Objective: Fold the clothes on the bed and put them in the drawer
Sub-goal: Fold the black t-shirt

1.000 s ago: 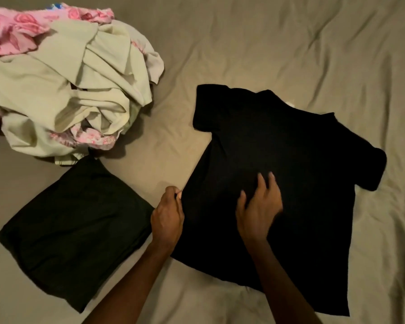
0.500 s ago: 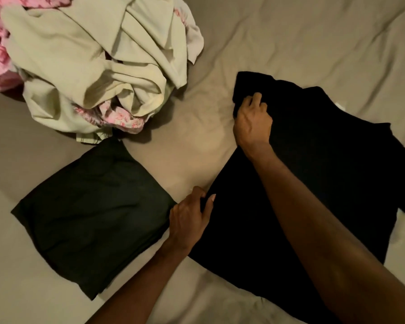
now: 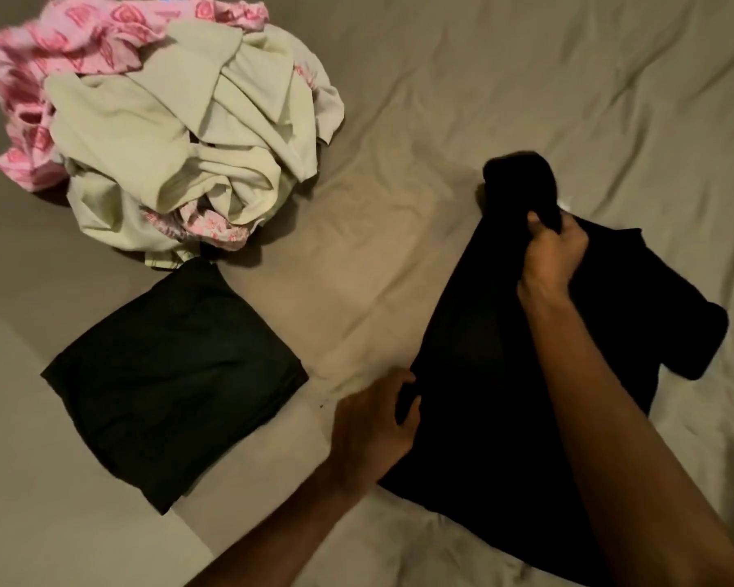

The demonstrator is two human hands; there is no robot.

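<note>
Left hand: our left hand [image 3: 373,430] pinches the near side edge of the black T-shirt [image 3: 484,396], holding it on the bed [image 3: 526,99].
Right hand: our right hand [image 3: 554,252] grips the shirt's far sleeve and shoulder, lifted off the sheet; we judge a first lengthwise fold is in progress.
Done: one dark folded garment [image 3: 174,374] lies flat, just left of the shirt.
Left to do: the heap of cream and pink clothes [image 3: 166,120] beyond it is unfolded.
Drawer: not in view; nothing looks stowed yet.
</note>
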